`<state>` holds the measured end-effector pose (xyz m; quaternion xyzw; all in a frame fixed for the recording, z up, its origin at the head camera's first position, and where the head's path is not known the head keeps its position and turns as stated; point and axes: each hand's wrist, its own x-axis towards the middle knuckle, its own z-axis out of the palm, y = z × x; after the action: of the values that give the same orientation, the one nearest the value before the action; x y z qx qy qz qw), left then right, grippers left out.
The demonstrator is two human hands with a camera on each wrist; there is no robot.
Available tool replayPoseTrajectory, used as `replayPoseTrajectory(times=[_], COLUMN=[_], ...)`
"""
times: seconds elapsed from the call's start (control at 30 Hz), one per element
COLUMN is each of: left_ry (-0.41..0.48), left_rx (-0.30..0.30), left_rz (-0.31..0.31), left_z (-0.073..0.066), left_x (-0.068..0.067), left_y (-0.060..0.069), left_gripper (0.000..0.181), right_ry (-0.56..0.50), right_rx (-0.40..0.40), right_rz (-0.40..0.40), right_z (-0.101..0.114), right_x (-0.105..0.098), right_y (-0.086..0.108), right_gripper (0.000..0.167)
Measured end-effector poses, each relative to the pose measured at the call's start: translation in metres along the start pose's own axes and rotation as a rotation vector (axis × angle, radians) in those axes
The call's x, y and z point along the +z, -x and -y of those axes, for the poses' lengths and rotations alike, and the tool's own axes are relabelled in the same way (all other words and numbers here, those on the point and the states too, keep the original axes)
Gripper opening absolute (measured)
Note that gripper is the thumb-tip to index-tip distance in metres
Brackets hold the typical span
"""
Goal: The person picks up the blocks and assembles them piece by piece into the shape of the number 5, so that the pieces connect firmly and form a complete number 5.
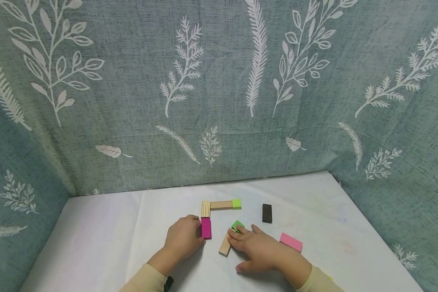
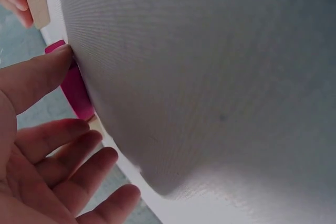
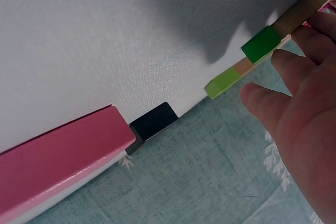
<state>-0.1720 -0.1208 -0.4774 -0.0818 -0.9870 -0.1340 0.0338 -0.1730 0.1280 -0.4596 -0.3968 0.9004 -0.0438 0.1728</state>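
My left hand (image 1: 184, 239) lies beside a magenta block (image 1: 206, 228). In the left wrist view its thumb (image 2: 39, 77) touches one end of the block, while the index fingertip is near the other end. My right hand (image 1: 259, 249) reaches over a plain wooden block (image 1: 224, 245) and a green block (image 1: 237, 225), fingers spread; whether they press on them I cannot tell. Beyond the magenta block, a striped wooden block (image 1: 206, 209) continues its line. From there a longer wooden block (image 1: 221, 205) runs right to a light green block (image 1: 236, 204).
A black block (image 1: 267, 213) and a pink block (image 1: 291, 242) lie on the white cloth (image 1: 106, 227) to the right. Something dark (image 1: 168, 283) shows beside the left sleeve. A patterned blue-green curtain (image 1: 131, 93) stands behind the table.
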Motion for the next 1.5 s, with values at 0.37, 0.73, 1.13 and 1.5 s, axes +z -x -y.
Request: replayPoseTrajectory(times=[0.37, 0.73, 1.13, 1.5], left_ry=[0.010, 0.066, 0.426, 0.460], left_rx=[-0.025, -0.033, -0.153, -0.094], left_rz=[-0.017, 0.008, 0.128, 0.107], left_z=[-0.002, 0.000, 0.015, 0.009], left_x=[-0.002, -0.005, -0.010, -0.008], left_y=[0.000, -0.002, -0.018, -0.016], left_gripper=[0.040, 0.051, 0.085, 0.061], right_ry=[-0.008, 0.006, 0.088, 0.126], right_rx=[-0.005, -0.012, -0.080, -0.075], right_rz=[-0.003, -0.011, -0.080, -0.055], right_z=[0.000, 0.000, 0.018, 0.026], right_x=[0.000, 0.001, -0.011, -0.005], right_y=[0.000, 0.000, -0.016, -0.035], right_gripper=[0.076, 0.077, 0.081, 0.086])
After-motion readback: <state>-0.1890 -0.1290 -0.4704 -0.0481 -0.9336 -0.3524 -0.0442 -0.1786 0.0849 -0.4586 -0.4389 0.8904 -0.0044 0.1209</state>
